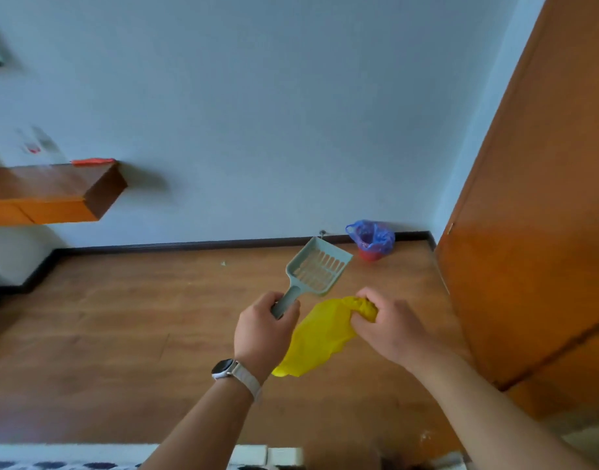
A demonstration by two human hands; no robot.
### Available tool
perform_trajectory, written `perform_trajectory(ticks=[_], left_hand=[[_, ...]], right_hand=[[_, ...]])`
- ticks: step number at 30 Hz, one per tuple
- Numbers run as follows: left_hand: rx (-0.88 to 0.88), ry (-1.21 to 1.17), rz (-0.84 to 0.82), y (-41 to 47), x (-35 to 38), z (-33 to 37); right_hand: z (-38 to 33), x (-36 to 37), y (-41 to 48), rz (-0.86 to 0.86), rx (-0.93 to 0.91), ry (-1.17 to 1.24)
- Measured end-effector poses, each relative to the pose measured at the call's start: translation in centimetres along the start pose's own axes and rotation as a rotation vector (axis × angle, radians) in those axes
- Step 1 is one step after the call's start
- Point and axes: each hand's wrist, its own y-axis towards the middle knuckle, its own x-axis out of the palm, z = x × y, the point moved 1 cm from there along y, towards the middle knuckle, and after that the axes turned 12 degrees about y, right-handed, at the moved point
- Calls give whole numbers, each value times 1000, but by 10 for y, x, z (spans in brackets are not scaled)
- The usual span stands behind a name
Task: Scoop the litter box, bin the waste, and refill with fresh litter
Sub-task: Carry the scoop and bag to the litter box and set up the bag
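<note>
Your left hand (262,329), a watch (223,368) on its wrist, has its grip curled tight round the handle of the grey-green litter scoop (316,268), whose slotted pan points up and away from you over the wooden floor (122,334). Your right hand (389,329) has its grip bunched on the gathered top of a yellow plastic bag (316,337), which hangs just beside the scoop's handle, between your two hands. Well ahead, a small red bin (370,255) lined with a blue bag (372,234) stands on the floor against the wall (257,96), near the orange door (545,232).
</note>
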Motion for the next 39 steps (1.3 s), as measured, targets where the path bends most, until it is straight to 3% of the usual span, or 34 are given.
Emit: perform_trajectory(ticks=[4,13,21,27,32,39], left_hand=[[-54,-33,65,25,-20,-10],[-299,-36,286,106,-34,-50],[-588,15,476,199,-39,-86],[-678,57,548,290,-53,-85],[-727,76,604,335,-75,-105],[-870,87,759,324,-128,-169]], right_hand=[[-13,17,46,-87,-44,28],[-30,93,219,-480,-244,-172],[-41,155,371,-619,-422,-11],[-65,181,462,-700,-522,89],[-92,213,512,-723,-579,134],[-158,303,516,-869,-693,162]])
